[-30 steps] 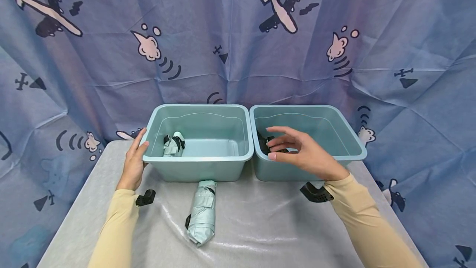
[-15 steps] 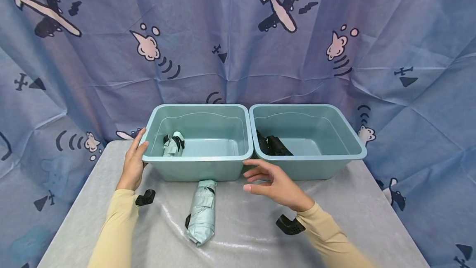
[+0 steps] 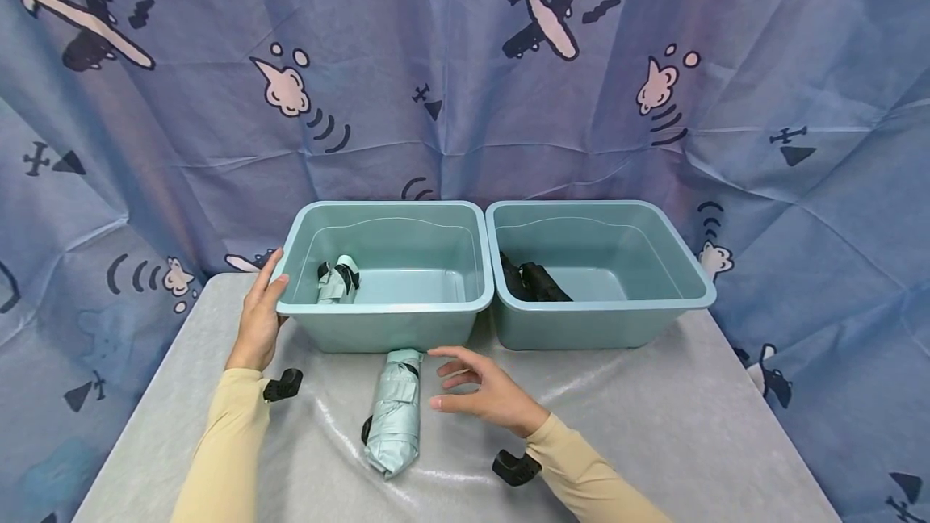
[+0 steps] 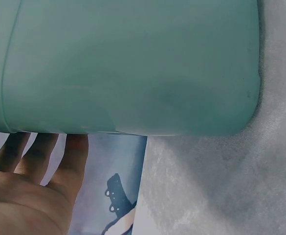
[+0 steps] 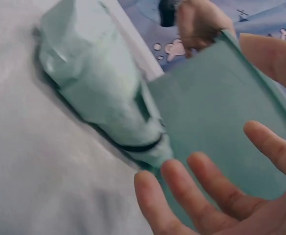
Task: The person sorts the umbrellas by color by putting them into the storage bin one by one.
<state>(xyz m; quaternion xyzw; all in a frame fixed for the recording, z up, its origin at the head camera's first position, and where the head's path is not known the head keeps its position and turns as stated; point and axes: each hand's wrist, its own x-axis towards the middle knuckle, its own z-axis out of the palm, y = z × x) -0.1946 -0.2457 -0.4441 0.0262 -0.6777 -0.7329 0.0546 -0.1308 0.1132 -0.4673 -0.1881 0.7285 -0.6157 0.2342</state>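
A folded mint-green umbrella [image 3: 395, 414] lies on the table, its far end against the front of the left teal bin [image 3: 385, 309]. My right hand [image 3: 475, 386] hovers just right of it, fingers spread and holding nothing. The right wrist view shows the umbrella [image 5: 99, 98] close beyond my fingers [image 5: 206, 196], with a small gap between. My left hand [image 3: 260, 321] rests flat against the left bin's outer left corner. In the left wrist view its straight fingers [image 4: 30, 166] lie along the bin wall [image 4: 133, 63]. A second mint umbrella [image 3: 337, 281] lies inside that bin.
The right teal bin [image 3: 603, 305] stands against the left one and holds a folded black umbrella [image 3: 534, 282]. Both bins sit at the back of a table covered in grey cloth [image 3: 654, 426]. A blue curtain with an aeroplane print [image 3: 465, 63] hangs behind.
My right hand came out from over the right bin and moved down and left, ending beside the umbrella on the table. My left hand stayed on the left bin.
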